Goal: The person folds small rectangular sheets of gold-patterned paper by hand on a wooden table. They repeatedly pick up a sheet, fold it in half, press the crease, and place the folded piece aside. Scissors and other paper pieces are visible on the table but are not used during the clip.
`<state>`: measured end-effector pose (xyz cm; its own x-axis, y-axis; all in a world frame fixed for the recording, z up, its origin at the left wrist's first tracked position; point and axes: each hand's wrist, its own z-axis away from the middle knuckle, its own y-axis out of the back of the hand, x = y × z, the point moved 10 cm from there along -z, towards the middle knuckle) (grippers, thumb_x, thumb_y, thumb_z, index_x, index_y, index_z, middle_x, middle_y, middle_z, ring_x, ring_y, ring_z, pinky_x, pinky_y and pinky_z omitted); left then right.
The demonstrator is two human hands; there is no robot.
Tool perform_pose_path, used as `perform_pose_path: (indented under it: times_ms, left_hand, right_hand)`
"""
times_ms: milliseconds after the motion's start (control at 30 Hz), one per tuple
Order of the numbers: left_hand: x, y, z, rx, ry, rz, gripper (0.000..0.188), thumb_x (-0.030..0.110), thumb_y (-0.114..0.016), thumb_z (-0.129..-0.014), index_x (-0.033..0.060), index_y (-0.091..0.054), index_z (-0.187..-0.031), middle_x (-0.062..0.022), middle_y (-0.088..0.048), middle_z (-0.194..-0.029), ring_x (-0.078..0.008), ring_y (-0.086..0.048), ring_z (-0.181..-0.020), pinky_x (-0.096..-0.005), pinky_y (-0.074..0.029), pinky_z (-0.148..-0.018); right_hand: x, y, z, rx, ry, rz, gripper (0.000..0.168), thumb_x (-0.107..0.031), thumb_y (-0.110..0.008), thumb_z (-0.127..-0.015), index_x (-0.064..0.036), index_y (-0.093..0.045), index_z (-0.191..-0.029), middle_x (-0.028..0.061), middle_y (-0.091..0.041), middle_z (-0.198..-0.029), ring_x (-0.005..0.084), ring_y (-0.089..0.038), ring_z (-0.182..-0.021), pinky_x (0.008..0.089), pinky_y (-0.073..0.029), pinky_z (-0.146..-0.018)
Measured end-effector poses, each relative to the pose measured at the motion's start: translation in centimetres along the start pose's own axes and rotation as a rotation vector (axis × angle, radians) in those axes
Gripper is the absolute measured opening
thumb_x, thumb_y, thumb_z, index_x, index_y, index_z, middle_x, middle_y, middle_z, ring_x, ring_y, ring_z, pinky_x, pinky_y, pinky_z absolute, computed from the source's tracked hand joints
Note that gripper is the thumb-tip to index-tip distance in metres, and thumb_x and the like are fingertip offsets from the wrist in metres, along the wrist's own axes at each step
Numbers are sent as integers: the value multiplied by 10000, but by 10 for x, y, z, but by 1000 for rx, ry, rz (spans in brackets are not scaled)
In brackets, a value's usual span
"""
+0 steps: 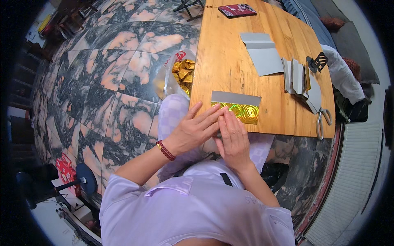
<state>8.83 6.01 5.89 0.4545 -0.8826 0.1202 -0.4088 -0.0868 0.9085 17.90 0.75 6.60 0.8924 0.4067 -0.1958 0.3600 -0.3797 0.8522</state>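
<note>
A sheet of gold holographic foil paper (246, 112) lies at the near edge of the wooden table, folded so that a grey strip of its back shows along the far side. My left hand (197, 126), with a dark red bead bracelet at the wrist, lies palm down with its fingertips on the sheet's left part. Beside it, my right hand (234, 138) rests its straight fingers on the foil, thumb apart. The fingertips of both hands meet there and cover the sheet's near left corner. Neither hand visibly grips anything.
On the wooden table (221, 61) lie grey-backed sheets (263, 57), a fanned stack of folded paper (297, 77), scissors (322, 121), a black slotted object (321, 62) and a dark red case (237, 10). A plastic bag (167, 77) of folded gold pieces (184, 73) hangs or stands at the left edge.
</note>
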Motion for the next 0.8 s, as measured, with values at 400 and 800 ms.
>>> perform_pose_path:
  times_ms: [400, 800]
  left_hand:
    - [-22, 25, 22, 100, 54, 192, 628, 197, -762, -935, 95, -576, -1526, -85, -585, -1576, -269, -568, -1444, -465, -422, -1209]
    - [-25, 18, 21, 114, 39, 153, 559, 181, -754, -950, 111, -619, -1488, -63, -625, -1530, -243, -595, -1412, -442, -442, -1200]
  right_hand:
    - [7, -1, -3, 112, -56, 0, 570, -191, -830, -885, -62, -651, -1411, 111, -642, -1473, 259, -603, -1387, 435, -436, -1140]
    - [9, 20, -14, 225, -46, -97, 278, -127, -877, -825, -79, -743, -1064, 77, -708, -1099, 272, -710, -1030, 429, -518, -894]
